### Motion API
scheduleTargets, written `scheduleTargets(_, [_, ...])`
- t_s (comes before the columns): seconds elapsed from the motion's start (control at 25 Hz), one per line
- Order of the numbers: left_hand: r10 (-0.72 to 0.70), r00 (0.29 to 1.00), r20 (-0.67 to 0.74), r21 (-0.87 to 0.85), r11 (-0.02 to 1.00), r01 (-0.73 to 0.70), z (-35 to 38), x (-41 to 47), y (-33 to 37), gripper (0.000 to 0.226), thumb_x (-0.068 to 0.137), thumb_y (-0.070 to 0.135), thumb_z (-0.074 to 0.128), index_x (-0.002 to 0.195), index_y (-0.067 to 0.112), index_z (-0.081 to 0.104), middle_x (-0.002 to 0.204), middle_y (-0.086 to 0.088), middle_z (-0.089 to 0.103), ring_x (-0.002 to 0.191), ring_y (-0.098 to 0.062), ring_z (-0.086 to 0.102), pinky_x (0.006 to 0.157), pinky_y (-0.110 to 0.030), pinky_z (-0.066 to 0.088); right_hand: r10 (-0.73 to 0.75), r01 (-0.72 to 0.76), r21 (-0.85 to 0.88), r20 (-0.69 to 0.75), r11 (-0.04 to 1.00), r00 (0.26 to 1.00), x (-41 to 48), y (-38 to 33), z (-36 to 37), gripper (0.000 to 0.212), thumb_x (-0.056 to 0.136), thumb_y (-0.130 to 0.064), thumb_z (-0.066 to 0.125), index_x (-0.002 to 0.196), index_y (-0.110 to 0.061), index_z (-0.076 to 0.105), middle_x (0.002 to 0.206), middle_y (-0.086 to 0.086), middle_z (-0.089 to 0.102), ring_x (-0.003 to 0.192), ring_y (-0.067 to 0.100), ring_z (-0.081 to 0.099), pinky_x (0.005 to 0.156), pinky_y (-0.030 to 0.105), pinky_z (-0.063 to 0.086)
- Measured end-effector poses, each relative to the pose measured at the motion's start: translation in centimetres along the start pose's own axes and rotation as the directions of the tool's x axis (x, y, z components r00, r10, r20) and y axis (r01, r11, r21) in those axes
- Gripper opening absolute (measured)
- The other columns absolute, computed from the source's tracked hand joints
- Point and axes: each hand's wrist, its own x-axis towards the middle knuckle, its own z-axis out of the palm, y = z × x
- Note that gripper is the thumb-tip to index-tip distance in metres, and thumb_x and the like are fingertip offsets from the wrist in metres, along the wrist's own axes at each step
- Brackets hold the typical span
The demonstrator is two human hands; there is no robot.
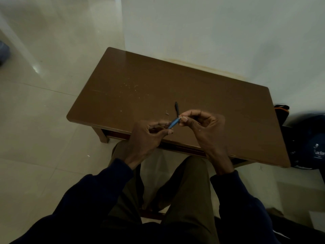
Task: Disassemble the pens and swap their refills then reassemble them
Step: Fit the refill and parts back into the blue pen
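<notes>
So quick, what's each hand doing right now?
Left hand: grips the blue pen by its lower end.
Right hand: pinches the same pen's upper end.

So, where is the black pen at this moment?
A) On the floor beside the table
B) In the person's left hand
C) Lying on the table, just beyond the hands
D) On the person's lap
C: the black pen lies on the brown table just beyond the hands, while the left hand and the right hand both hold the blue pen.
</notes>
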Motion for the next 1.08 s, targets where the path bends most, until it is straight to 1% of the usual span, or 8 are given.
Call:
scheduleTargets(0.2, [0.027, 1.0, 0.002, 0.043, 0.999, -0.027, 0.0, 0.1, 0.0, 0.032, 0.081, 0.01, 0.082, 0.112, 0.008, 0.075, 0.107, -0.004, 0.077, 0.089, -0.003, 0.074, 0.074, -0.02, 0.061, -0.054, 0.057, -0.152, 0.02, 0.987, 0.998, 0.0, -0.1, -0.2, 0.009, 0.09, -0.002, 0.074, 0.099, -0.003, 0.075, 0.093, 0.008, 0.076, 0.082, 0.021, 0.075, 0.077, 0.036, 0.064])
scheduleTargets(0.36, [0.064, 0.998, -0.004, 0.089, 0.994, -0.063, -0.1, 0.0, 0.2, 0.031, 0.081, 0.012, 0.083, 0.111, 0.009, 0.076, 0.106, -0.002, 0.077, 0.087, -0.004, 0.074, 0.073, -0.022, 0.062, -0.079, 0.084, -0.19, 0.031, 0.978, 0.996, -0.2, 0.0, -0.4, 0.009, 0.091, 0.0, 0.073, 0.099, -0.001, 0.075, 0.095, 0.008, 0.074, 0.084, 0.02, 0.075, 0.077, 0.04, 0.064])
scheduleTargets(0.44, [0.086, 0.996, -0.007, 0.109, 0.99, -0.085, -0.2, 0.0, 0.3, 0.03, 0.08, 0.014, 0.083, 0.109, 0.009, 0.077, 0.104, 0.0, 0.078, 0.086, -0.002, 0.074, 0.072, -0.02, 0.061, -0.092, 0.1, -0.225, 0.044, 0.969, 0.995, -0.3, 0.1, -0.5, 0.009, 0.091, -0.001, 0.073, 0.1, -0.001, 0.074, 0.096, 0.008, 0.073, 0.084, 0.019, 0.074, 0.077, 0.041, 0.064])
scheduleTargets(0.6, [0.124, 0.992, -0.005, 0.148, 0.981, -0.122, -0.1, -0.3, 0.7, 0.026, 0.081, 0.012, 0.083, 0.107, 0.012, 0.078, 0.102, 0.001, 0.077, 0.085, -0.002, 0.072, 0.071, -0.013, 0.058, -0.105, 0.117, -0.248, 0.059, 0.962, 0.993, -0.6, -0.1, -0.8, 0.01, 0.091, -0.003, 0.073, 0.099, -0.01, 0.074, 0.095, 0.003, 0.074, 0.083, 0.016, 0.074, 0.076, 0.039, 0.064])
scheduleTargets(0.72, [0.151, 0.989, -0.013, 0.215, 0.966, -0.144, -0.2, -0.7, 1.1, 0.026, 0.081, 0.013, 0.083, 0.107, 0.012, 0.079, 0.101, 0.001, 0.078, 0.081, -0.005, 0.073, 0.069, -0.018, 0.06, -0.107, 0.118, -0.238, 0.058, 0.964, 0.993, -0.9, -0.2, -1.0, 0.008, 0.092, -0.004, 0.073, 0.097, -0.01, 0.075, 0.094, 0.001, 0.075, 0.082, 0.017, 0.075, 0.075, 0.038, 0.064])
scheduleTargets(0.92, [0.209, 0.978, -0.018, 0.28, 0.94, -0.196, -0.4, -1.4, 2.2, 0.025, 0.08, 0.013, 0.084, 0.105, 0.011, 0.079, 0.096, 0.0, 0.078, 0.079, -0.011, 0.073, 0.068, -0.028, 0.062, -0.113, 0.119, -0.179, 0.041, 0.977, 0.993, -1.6, -0.9, -1.1, 0.008, 0.091, -0.001, 0.073, 0.094, -0.008, 0.075, 0.091, 0.002, 0.074, 0.08, 0.018, 0.074, 0.075, 0.04, 0.064])
scheduleTargets(1.0, [0.22, 0.975, -0.024, 0.286, 0.936, -0.204, -0.4, -1.9, 2.6, 0.026, 0.08, 0.014, 0.084, 0.105, 0.012, 0.08, 0.096, 0.001, 0.078, 0.078, -0.009, 0.073, 0.067, -0.031, 0.063, -0.118, 0.124, -0.17, 0.043, 0.978, 0.992, -1.8, -1.5, -1.3, 0.006, 0.091, -0.001, 0.073, 0.093, -0.007, 0.075, 0.089, 0.003, 0.074, 0.079, 0.018, 0.074, 0.075, 0.04, 0.063])
scheduleTargets(1.08, [0.22, 0.975, -0.033, 0.274, 0.94, -0.202, -0.3, -2.3, 3.0, 0.026, 0.08, 0.015, 0.084, 0.106, 0.013, 0.079, 0.098, 0.002, 0.078, 0.078, -0.006, 0.072, 0.067, -0.03, 0.063, -0.125, 0.131, -0.169, 0.046, 0.977, 0.991, -2.0, -1.9, -1.6, 0.004, 0.091, -0.002, 0.073, 0.092, -0.005, 0.076, 0.088, 0.003, 0.075, 0.078, 0.019, 0.074, 0.076, 0.04, 0.063])
